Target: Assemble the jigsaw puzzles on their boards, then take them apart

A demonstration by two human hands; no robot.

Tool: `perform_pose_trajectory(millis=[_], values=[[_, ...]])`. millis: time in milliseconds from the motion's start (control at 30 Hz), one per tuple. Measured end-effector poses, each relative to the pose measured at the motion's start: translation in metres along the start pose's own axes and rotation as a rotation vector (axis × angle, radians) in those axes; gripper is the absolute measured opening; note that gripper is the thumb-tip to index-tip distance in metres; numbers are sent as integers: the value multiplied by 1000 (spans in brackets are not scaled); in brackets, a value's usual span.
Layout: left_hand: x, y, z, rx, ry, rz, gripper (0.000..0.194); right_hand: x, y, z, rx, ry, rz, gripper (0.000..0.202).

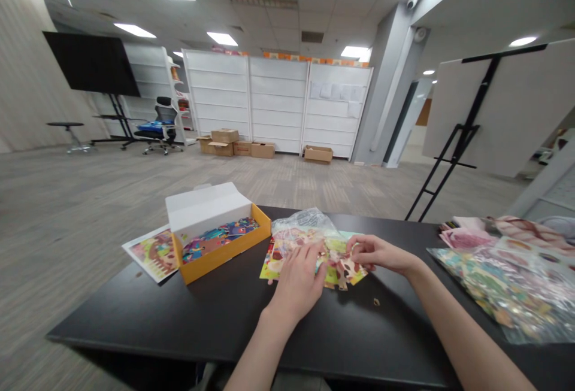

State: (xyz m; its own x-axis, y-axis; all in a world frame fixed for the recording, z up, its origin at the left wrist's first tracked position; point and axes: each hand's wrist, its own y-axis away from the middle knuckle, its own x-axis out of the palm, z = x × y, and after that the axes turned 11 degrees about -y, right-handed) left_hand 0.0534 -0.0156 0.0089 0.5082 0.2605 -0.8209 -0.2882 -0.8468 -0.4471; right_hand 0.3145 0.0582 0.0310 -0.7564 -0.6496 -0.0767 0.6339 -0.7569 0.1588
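Observation:
Colourful joined puzzle pieces (332,273) lie on the black table, partly under a clear plastic bag (309,223). My left hand (300,274) rests palm down on the left part of the puzzle, its fingers spread over the bag's lower edge. At the puzzle's right edge, my right hand (371,252) has its thumb and fingers pinched together; whatever is between the fingertips is too small to make out. One small loose bit (376,302) lies on the table below my right hand.
An open yellow box (224,254) of puzzle pieces stands at the left, beside a picture sheet (155,254). Plastic-bagged pieces (507,289) and pink cloth (467,233) are at the right. The black table (179,319) has its front edge near me.

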Motion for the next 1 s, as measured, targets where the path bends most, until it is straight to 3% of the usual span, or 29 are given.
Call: perform_pose_trajectory(millis=[133,433,567,667,800,900,1000], values=[[4,-2,-4,-5,52,-72,43,26,-12,4,-54,-2,-7,33],[6,-2,-4,29,8,-131,49,54,-15,1,-157,71,36,54],[6,-1,-4,63,-32,-101,50,66,-26,-11,-247,50,-58,70],[4,0,-4,71,-42,-94,50,60,-26,-12,-300,17,-49,78],[3,0,-4,62,-63,-76,51,41,-12,3,-252,50,-24,57],[4,1,-5,57,-79,-49,53,25,-3,12,-195,59,-165,48],[6,1,-5,70,-92,-10,56,5,-1,11,-236,124,-353,46]])
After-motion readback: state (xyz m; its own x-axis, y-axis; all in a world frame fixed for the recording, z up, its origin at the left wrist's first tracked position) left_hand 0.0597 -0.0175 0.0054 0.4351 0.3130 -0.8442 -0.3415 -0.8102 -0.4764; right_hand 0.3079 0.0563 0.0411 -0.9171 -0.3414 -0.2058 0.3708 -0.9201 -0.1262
